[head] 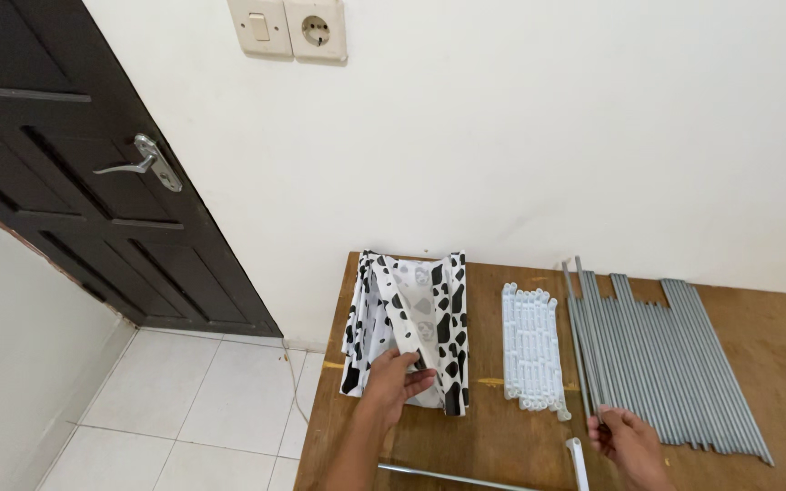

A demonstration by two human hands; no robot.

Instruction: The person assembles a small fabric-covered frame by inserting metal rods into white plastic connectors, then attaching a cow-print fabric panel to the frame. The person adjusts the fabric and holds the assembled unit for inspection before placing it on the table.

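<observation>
Pinching the folded spotted cloth (408,332) near the table's (775,345) left edge, left hand (395,382) risks dragging it off; right hand (628,438) grips one rod (582,350).

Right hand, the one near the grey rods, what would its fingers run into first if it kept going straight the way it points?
Probably the grey metal rods: the right hand already has its fingers at their near ends.

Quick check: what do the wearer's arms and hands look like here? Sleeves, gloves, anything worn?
Both hands are bare: no gloves, rings or watch visible on the left hand or right hand. The left forearm shows no sleeve up to the frame edge. The right arm is mostly cut off.
</observation>
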